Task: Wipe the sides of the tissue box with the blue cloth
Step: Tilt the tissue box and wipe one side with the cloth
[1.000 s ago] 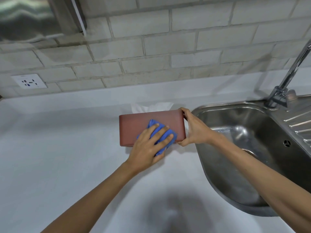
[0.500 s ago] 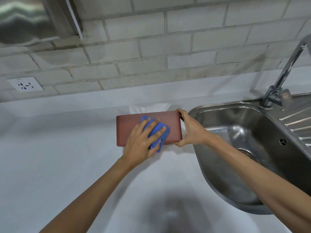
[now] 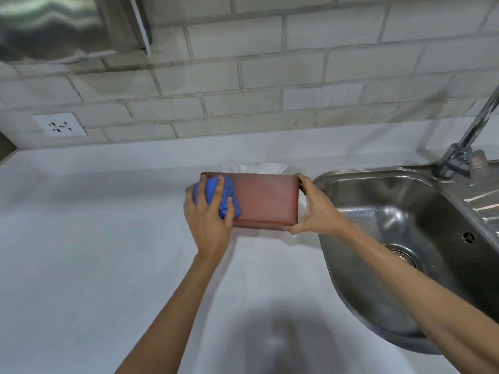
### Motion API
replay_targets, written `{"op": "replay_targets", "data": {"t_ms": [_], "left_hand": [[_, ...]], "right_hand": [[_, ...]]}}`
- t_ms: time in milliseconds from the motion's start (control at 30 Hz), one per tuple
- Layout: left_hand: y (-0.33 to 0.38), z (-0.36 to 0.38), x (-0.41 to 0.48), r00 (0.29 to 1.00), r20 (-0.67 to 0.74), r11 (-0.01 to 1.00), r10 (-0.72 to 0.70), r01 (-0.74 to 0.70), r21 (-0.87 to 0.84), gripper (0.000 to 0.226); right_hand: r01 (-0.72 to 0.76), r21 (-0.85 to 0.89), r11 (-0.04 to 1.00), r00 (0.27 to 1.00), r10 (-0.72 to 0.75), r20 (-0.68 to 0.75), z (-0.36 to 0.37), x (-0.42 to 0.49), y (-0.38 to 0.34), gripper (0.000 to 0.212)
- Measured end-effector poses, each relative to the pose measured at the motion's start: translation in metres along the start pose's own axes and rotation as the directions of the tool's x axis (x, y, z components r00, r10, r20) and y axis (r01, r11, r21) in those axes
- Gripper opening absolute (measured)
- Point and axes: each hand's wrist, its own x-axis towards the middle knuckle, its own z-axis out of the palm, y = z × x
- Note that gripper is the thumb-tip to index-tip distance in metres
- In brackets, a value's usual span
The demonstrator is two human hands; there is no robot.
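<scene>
A reddish-brown tissue box [image 3: 266,201] lies on the white counter, its broad side facing me and white tissue [image 3: 259,167] showing behind its top edge. My left hand [image 3: 209,217] presses a bunched blue cloth [image 3: 226,197] against the box's left end, covering that corner. My right hand [image 3: 314,209] grips the box's right end, thumb below and fingers over the top edge.
A steel sink [image 3: 399,238] with a drain sits right of the box, its tap [image 3: 464,147] at the back right and a ribbed drainboard [image 3: 486,201] beyond. A wall socket [image 3: 60,125] is on the brick backsplash at left. White counter [image 3: 94,252] spreads left and front.
My left hand has slid the blue cloth leftward along the box's facing side, from right of the middle to the left end. My right hand has kept its grip on the right end.
</scene>
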Motion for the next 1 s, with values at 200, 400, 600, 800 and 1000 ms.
{"op": "replay_targets", "data": {"t_ms": [200, 400, 600, 800, 1000], "left_hand": [[0.041, 0.007, 0.004, 0.974, -0.04, 0.974, -0.224, 0.222, -0.054, 0.041], [0.08, 0.014, -0.033, 0.994, 0.085, 0.981, -0.062, 0.076, -0.179, 0.043], [0.069, -0.009, -0.02, 0.679, 0.25, 0.485, -0.69, 0.691, -0.536, 0.075], [0.027, -0.031, -0.023, 0.467, 0.509, 0.048, -0.723, 0.769, -0.638, 0.058], [0.011, -0.031, -0.039, 0.479, 0.517, 0.087, -0.709, 0.788, -0.61, 0.022]], "right_hand": [[-0.017, -0.08, 0.997, 0.992, 0.007, -0.125, 0.021, -0.003, -0.012, 0.108], [0.028, -0.23, 0.973, 0.939, -0.105, -0.328, 0.051, -0.004, -0.032, 0.057], [0.039, -0.626, 0.779, 0.794, -0.404, -0.454, 0.096, -0.011, -0.06, 0.046], [0.205, -0.761, 0.616, 0.637, -0.674, -0.374, 0.129, -0.025, -0.062, 0.036], [0.268, -0.766, 0.585, 0.625, -0.71, -0.324, 0.145, -0.037, -0.052, 0.063]]}}
